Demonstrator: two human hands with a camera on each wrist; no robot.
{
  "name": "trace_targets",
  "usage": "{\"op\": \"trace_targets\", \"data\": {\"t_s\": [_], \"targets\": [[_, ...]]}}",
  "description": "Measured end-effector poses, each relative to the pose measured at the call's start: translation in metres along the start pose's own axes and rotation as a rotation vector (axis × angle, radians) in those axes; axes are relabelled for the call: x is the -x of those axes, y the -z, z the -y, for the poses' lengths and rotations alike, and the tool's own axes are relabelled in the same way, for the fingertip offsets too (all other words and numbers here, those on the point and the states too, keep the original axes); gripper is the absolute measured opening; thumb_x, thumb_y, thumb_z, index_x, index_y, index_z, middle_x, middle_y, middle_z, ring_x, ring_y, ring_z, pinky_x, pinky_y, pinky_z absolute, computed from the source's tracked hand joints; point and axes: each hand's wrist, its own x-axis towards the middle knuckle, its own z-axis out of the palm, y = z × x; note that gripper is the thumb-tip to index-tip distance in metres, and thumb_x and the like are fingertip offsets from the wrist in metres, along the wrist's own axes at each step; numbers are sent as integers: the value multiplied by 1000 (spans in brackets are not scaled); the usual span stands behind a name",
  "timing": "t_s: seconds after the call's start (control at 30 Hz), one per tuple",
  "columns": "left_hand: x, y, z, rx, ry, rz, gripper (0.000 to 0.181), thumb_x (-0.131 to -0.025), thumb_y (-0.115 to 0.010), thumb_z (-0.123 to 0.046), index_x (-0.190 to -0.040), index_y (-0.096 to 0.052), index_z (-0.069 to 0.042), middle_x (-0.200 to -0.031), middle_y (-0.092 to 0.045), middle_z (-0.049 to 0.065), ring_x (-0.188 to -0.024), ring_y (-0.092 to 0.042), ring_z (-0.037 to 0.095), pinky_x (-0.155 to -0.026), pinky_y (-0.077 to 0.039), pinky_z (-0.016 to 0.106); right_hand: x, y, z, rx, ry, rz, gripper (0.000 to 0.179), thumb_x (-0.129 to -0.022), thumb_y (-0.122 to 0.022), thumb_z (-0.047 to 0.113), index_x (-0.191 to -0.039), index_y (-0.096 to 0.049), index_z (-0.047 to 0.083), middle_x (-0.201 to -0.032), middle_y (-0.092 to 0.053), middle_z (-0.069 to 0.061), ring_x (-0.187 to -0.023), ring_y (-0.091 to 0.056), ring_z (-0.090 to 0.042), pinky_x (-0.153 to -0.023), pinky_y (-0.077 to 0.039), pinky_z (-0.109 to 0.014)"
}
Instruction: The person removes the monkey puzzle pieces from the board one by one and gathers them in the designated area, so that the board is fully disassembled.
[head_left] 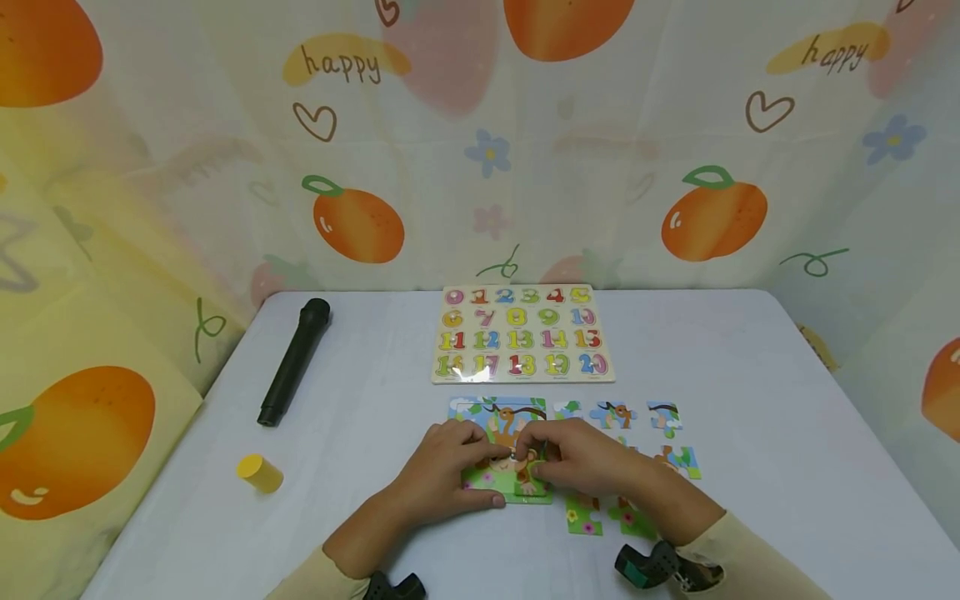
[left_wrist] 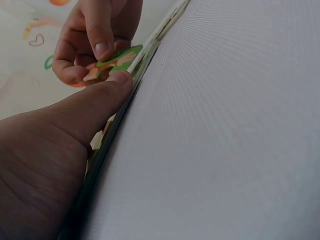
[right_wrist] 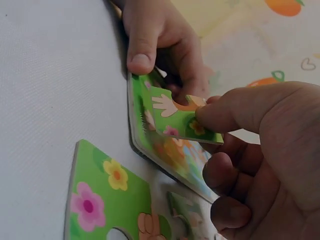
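A jigsaw puzzle board [head_left: 467, 408] with a cartoon animal picture lies at the front middle of the table. Across its left part rests my left hand [head_left: 442, 467], its thumb straight along the near edge and touching the board's corner in the right wrist view. My right hand [head_left: 581, 454] pinches a green puzzle piece [right_wrist: 172, 115] between thumb and fingers, tilted over the board's near right part. That piece shows a pale paw and small flowers. Nearer the right wrist camera is a loose puzzle piece [right_wrist: 90, 195] with pink and yellow flowers. My right forearm hides some of the loose pieces.
Several loose pieces, among them a flowered one [head_left: 583, 517] and a blue one [head_left: 665, 417], lie right of the board. Behind stands a number board [head_left: 437, 375], flat on the table. Left are a black rod with a thicker head [head_left: 296, 362] and a yellow cylinder [head_left: 260, 472].
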Motion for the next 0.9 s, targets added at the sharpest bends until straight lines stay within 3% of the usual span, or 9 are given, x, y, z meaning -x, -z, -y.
{"op": "trace_targets", "data": {"t_s": [0.3,0.47,0.9], "targets": [[0,0,-1,-2,14,11,60,-82,-87,-62,-134,-75,-34,-107,-54,-16,-103,-49,7,-94,-41,38,16,8,-3,-61,-7,-6,17,-100,-70,7,-110,-71,20,-79,-62,5,-58,-49,-5,-61,-47,-27],[0,2,-2,10,29,24,60,-82,-86,-62,-135,-75,-35,-108,-54,-15,-104,-49,8,-95,-41,39,29,12,-9,-57,-17,-27,17,-99,-70,8,-108,-72,22,-81,-64,5,-63,-57,-9,-59,-50,-29],[0,2,-3,11,34,32,61,-83,-86,-62,-136,-74,-36,-109,-55,-15,-106,-49,9,-98,-41,40,65,27,-17,-82,-53,-111,19,-99,-69,5,-108,-72,21,-83,-65,4,-66,-57,-10,-58,-49,-28]]}}
